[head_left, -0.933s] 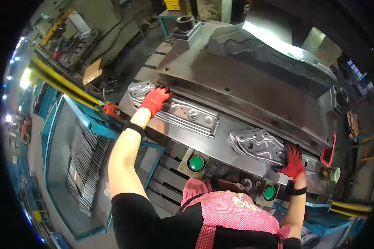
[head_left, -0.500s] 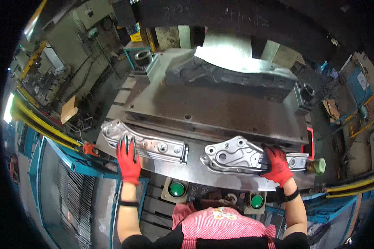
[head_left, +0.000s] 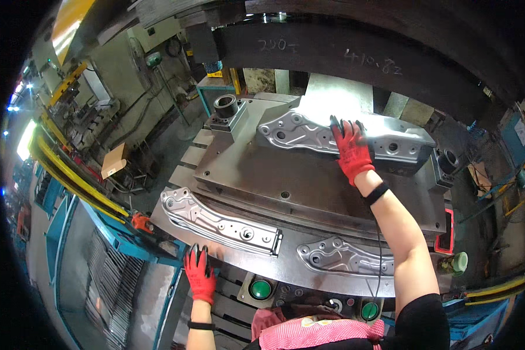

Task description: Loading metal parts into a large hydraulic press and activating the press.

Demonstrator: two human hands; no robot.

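Both my hands wear red gloves with dark fingertips. My right hand [head_left: 353, 150] reaches far out and grips a long silvery stamped metal bracket [head_left: 309, 135] by its middle. That bracket lies along the raised dark form at the back of the press die, its holed wide end to the left. My left hand [head_left: 200, 277] holds nothing, fingers apart, at the front edge of the steel plate. Just beyond it rests a stack of similar brackets [head_left: 216, 224]. Another bracket [head_left: 344, 258] lies at the front right, partly behind my right arm.
The die's broad steel block [head_left: 262, 169] carries a round bushing [head_left: 225, 106] at left and another [head_left: 447, 160] at right. Green push buttons [head_left: 261, 289] sit below the plate's front edge. A dark beam [head_left: 332, 52] hangs overhead; yellow rails [head_left: 79, 181] flank the left.
My right hand has moved from the front right stack to the back of the die with a bracket. My left hand has drawn back off the left stack toward me. The view has shifted.
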